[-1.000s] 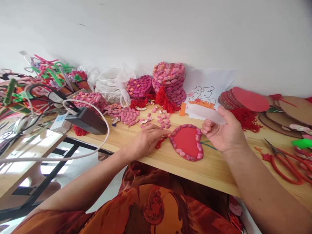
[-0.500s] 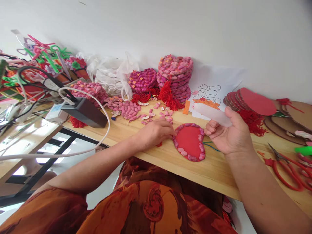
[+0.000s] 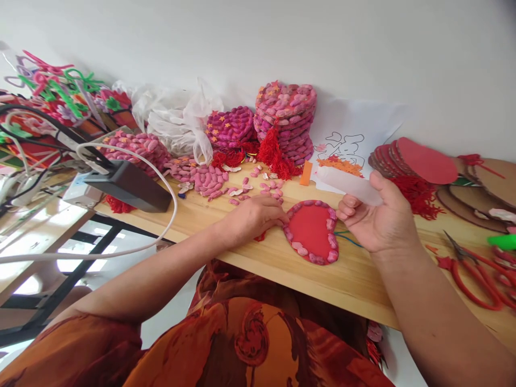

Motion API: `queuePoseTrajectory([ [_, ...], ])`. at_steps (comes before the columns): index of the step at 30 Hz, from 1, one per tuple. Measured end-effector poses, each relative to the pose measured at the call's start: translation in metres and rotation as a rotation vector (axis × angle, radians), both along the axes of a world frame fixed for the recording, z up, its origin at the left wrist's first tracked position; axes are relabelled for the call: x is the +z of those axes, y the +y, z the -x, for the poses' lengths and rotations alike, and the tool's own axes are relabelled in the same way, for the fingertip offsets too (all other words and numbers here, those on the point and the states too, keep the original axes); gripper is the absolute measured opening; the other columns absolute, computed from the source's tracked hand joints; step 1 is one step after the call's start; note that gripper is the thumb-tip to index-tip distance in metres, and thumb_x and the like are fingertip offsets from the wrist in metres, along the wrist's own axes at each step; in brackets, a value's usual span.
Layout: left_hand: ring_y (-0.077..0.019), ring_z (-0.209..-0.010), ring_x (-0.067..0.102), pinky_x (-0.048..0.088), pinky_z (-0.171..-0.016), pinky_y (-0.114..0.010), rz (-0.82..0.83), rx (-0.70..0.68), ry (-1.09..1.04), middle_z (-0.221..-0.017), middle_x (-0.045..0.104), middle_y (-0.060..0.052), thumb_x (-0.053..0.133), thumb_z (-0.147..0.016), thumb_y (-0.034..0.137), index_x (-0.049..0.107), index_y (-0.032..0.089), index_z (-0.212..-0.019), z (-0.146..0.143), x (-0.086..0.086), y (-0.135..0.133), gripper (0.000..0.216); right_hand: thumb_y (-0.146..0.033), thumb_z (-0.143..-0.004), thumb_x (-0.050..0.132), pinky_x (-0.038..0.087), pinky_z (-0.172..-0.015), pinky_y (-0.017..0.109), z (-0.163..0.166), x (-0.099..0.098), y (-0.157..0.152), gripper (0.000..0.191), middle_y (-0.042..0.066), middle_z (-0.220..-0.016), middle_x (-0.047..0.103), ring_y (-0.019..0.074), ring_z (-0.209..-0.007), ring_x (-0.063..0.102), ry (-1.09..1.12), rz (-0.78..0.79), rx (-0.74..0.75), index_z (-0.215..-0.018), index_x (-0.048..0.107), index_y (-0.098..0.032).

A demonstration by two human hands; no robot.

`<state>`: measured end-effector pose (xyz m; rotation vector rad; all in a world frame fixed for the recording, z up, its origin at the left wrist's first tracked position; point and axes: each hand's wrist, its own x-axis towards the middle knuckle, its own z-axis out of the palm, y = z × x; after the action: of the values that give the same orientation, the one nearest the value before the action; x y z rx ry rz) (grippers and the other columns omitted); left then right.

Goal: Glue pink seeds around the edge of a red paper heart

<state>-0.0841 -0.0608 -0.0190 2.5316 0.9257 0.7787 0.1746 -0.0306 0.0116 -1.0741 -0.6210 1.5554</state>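
On the wooden table (image 3: 226,244) lies a red heart-shaped board (image 3: 309,234), its rim lined with pink-purple dyed pieces that look like peanut shells. My left hand (image 3: 258,217) is closed, fingertips pinching the board's left edge. Raised just past the board's right side, my right hand (image 3: 389,215) grips a long, whitish, translucent object (image 3: 346,183) between thumb and fingers; its exact kind is unclear. That object's far end points left, above a heap of small orange cut pieces (image 3: 341,165). Loose pink shells (image 3: 272,189) are scattered beyond my left hand.
Stacked shell-covered hearts (image 3: 285,123) with red tassels stand against the wall. Red-handled scissors (image 3: 473,271) rest at right, below red and brown heart boards (image 3: 427,164). A black power block (image 3: 129,185) with a looping white cable (image 3: 173,215) occupies the left. Behind it are plastic bags (image 3: 173,121).
The view has shifted slightly, so the items at the back sit a little higher and further left. Both hands keep nearly the same pose and hold.
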Motion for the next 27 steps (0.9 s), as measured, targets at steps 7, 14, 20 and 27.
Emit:
queuePoseTrajectory([
  [7,-0.0192,-0.097,0.069,0.052,-0.089,-0.030,0.027,-0.015,0.036,-0.101,0.075,-0.010,0.053,-0.104,0.018,0.077,0.015,-0.104,0.001,0.006,-0.001,0.024,-0.046,-0.084,0.068,0.037,-0.050,0.030,0.000,-0.001,0.000,0.025,0.000,-0.053,0.048,0.0165,-0.052,0.040,-0.007,-0.012,0.004,-0.073,0.062,-0.024],
  [14,-0.0208,-0.099,0.068,0.051,-0.091,-0.032,0.015,-0.070,0.139,-0.101,0.074,-0.010,0.051,-0.105,0.021,0.077,0.017,-0.110,0.002,0.014,0.001,0.027,-0.046,-0.083,0.070,0.037,-0.050,0.031,-0.001,-0.002,0.000,0.023,0.000,-0.054,0.048,0.0171,-0.053,0.039,-0.017,-0.021,0.015,-0.076,0.062,-0.025],
  [20,-0.0198,-0.096,0.069,0.051,-0.090,-0.030,0.013,-0.061,0.132,-0.098,0.074,-0.009,0.052,-0.105,0.021,0.077,0.017,-0.103,0.001,0.009,0.006,0.025,-0.045,-0.085,0.068,0.037,-0.051,0.032,-0.002,0.000,-0.001,0.022,0.000,-0.054,0.048,0.0174,-0.052,0.040,-0.017,-0.028,0.024,-0.076,0.062,-0.026],
  [27,-0.0189,-0.096,0.069,0.052,-0.093,-0.030,0.034,-0.113,0.019,-0.095,0.076,-0.008,0.061,-0.100,0.019,0.078,0.018,-0.096,0.002,0.003,0.015,0.017,-0.047,-0.078,0.075,0.037,-0.050,0.032,-0.001,-0.001,-0.001,0.024,-0.001,-0.054,0.048,0.0176,-0.052,0.041,-0.030,-0.038,0.025,-0.077,0.062,-0.027],
])
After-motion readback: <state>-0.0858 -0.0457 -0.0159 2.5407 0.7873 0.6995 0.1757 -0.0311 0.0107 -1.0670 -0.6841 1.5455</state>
